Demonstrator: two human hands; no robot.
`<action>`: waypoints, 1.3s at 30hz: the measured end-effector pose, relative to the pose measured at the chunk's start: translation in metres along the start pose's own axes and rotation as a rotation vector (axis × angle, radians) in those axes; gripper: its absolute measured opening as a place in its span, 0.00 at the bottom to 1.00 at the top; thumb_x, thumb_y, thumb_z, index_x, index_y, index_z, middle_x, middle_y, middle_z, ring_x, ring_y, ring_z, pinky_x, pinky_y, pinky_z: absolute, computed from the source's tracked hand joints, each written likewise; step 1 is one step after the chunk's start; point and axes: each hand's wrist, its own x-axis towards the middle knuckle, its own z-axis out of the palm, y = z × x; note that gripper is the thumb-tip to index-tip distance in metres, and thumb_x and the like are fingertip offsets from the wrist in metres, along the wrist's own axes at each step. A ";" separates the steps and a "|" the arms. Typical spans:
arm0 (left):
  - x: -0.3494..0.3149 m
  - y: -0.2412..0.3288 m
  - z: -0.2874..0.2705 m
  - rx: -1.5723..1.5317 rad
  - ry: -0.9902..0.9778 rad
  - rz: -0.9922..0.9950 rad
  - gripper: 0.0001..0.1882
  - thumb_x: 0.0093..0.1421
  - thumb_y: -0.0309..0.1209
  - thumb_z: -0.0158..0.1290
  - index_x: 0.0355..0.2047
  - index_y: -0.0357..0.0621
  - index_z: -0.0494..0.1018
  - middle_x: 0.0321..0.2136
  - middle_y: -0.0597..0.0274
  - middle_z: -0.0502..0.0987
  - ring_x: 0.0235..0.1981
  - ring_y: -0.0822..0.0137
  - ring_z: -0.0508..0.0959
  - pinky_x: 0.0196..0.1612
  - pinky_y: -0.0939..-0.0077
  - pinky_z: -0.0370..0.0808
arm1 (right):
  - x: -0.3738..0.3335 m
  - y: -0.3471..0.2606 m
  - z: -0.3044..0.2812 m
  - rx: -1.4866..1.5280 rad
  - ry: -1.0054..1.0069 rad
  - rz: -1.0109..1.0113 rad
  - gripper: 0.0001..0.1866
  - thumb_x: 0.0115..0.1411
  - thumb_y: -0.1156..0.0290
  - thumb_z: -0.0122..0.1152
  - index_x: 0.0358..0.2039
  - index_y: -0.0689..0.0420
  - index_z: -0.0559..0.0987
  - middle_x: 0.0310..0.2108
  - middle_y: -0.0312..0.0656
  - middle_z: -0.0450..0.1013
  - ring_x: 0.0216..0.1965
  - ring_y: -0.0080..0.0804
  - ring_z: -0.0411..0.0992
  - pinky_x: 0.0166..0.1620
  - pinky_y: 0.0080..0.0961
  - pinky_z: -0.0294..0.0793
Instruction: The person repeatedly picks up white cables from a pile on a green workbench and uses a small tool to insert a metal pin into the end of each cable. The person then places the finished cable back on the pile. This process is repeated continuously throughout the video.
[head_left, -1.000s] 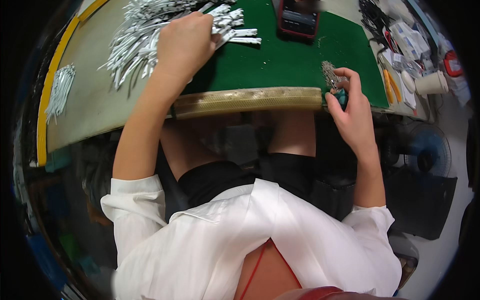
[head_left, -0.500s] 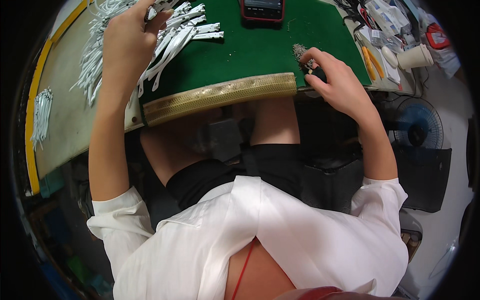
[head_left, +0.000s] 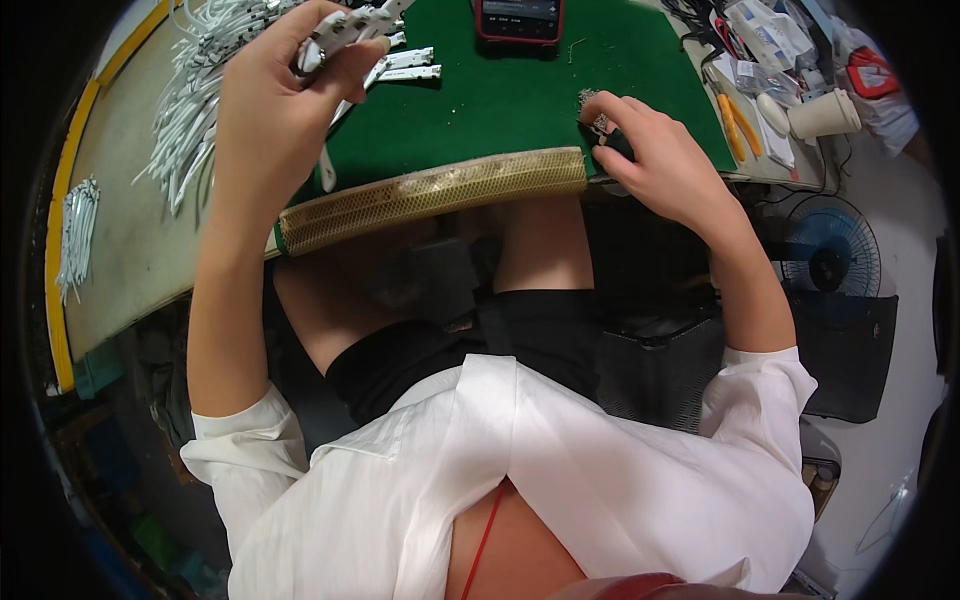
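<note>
At the upper left, my left hand (head_left: pixel 275 105) is closed around several short white strips (head_left: pixel 345 38) with dark marks along them. Behind it, a heap of white cables with flat strip ends (head_left: pixel 190 120) spreads over the table, and some strip ends (head_left: pixel 408 66) lie on the green mat (head_left: pixel 480 110). At the mat's right side, my right hand (head_left: pixel 665 160) is curled around a small black object (head_left: pixel 619 144), mostly hidden by the fingers. Its fingertips are at a little pile of tiny grey metal pieces (head_left: pixel 588 97), partly covered by the hand.
A yellow mesh-covered roll (head_left: pixel 430 195) runs along the table's front edge. A phone in a red case (head_left: pixel 518 24) lies at the back. Orange-handled pliers (head_left: pixel 738 125), a pale cup (head_left: pixel 825 114) and bags crowd the right side. A smaller white cable bundle (head_left: pixel 78 238) sits far left.
My left hand has come slightly right and nearer, bringing the white strips more into view. My right hand has shifted a little, and its fingers now cover more of the metal pile.
</note>
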 end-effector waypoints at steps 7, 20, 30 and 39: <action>-0.013 0.012 0.015 -0.303 -0.069 0.024 0.19 0.63 0.25 0.56 0.55 0.43 0.72 0.28 0.69 0.78 0.29 0.81 0.73 0.35 0.86 0.68 | -0.011 -0.002 0.005 0.068 0.074 0.035 0.15 0.58 0.72 0.57 0.45 0.58 0.72 0.36 0.51 0.75 0.39 0.51 0.75 0.43 0.42 0.74; -0.017 0.014 0.026 -0.331 -0.121 -0.040 0.18 0.62 0.23 0.57 0.52 0.41 0.73 0.29 0.69 0.74 0.31 0.78 0.73 0.38 0.82 0.70 | -0.007 -0.009 0.003 -0.002 0.065 0.106 0.15 0.58 0.71 0.56 0.46 0.59 0.72 0.35 0.53 0.75 0.39 0.53 0.75 0.44 0.43 0.75; -0.027 0.025 0.027 -0.336 -0.059 -0.013 0.14 0.61 0.25 0.59 0.48 0.41 0.75 0.30 0.68 0.76 0.30 0.78 0.73 0.36 0.83 0.71 | 0.004 -0.011 -0.003 -0.093 0.011 0.021 0.14 0.58 0.72 0.55 0.46 0.59 0.72 0.35 0.52 0.74 0.37 0.54 0.75 0.41 0.44 0.75; -0.042 0.038 0.032 0.068 0.135 0.294 0.14 0.53 0.16 0.57 0.42 0.37 0.76 0.27 0.56 0.79 0.27 0.67 0.80 0.33 0.80 0.74 | 0.007 -0.020 -0.006 0.139 -0.006 0.058 0.17 0.60 0.72 0.56 0.51 0.52 0.72 0.35 0.43 0.72 0.29 0.38 0.75 0.30 0.32 0.75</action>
